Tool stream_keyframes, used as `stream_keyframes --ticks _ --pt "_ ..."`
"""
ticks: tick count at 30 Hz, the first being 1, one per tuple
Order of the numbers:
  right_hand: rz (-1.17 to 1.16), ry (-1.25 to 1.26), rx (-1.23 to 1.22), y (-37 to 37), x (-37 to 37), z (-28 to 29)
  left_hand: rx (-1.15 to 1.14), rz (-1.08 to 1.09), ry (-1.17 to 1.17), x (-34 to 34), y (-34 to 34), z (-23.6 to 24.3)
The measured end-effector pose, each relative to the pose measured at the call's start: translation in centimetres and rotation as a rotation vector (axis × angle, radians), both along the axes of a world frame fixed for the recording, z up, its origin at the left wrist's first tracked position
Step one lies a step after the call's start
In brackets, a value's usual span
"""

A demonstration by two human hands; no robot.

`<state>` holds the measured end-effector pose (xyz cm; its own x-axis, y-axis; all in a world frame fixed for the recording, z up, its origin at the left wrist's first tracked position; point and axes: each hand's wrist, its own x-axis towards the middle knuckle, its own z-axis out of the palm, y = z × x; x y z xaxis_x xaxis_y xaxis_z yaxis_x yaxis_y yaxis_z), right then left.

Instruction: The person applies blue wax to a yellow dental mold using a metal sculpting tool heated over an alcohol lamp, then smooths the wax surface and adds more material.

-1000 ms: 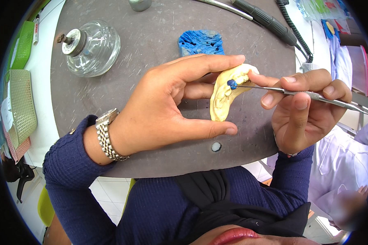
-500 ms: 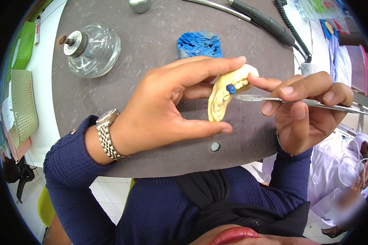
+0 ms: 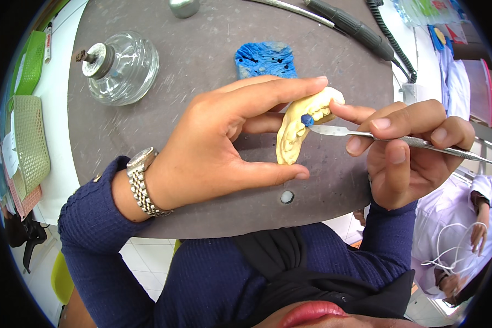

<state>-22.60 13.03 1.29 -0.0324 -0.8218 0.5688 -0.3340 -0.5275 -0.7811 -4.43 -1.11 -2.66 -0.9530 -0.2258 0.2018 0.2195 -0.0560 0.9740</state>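
Observation:
A pale yellow dental cast (image 3: pixel 291 139) is gripped between the thumb and fingers of my left hand (image 3: pixel 208 134). One tooth on it is covered with dark blue wax (image 3: pixel 307 120). My right hand (image 3: pixel 415 147) holds a slim metal wax carver (image 3: pixel 361 133) like a pen. The carver's flat blade tip meets or nearly meets the lower right edge of the blue wax; exact contact is too small to tell. My right index fingertip rests at the cast's right end. Behind the cast lies a crumpled blue wax block (image 3: pixel 265 59), partly hidden by my left hand.
A glass spirit lamp (image 3: pixel 123 68) stands at the left of the grey bench mat (image 3: pixel 202 49). At the back are a metal cap (image 3: pixel 184 6) and a dark handpiece (image 3: pixel 355 30) with its cord. Plastic baskets (image 3: pixel 33 142) line the left edge. People in white coats (image 3: pixel 448 224) are at the right.
The carver blade has tilted slightly, and the cast has shifted a touch left. Both hands keep their hold. At the right, a person in a white coat has moved.

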Motion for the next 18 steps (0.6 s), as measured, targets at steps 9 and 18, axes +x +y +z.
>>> stream_keyframes --ticks 9,18 --pt "-0.032 0.033 -0.008 -0.16 0.13 0.10 -0.003 -0.002 -0.003 0.11 0.02 0.06" --pt "-0.079 -0.025 -0.002 -0.09 0.81 0.14 0.002 0.000 0.001 0.11 0.04 0.03"
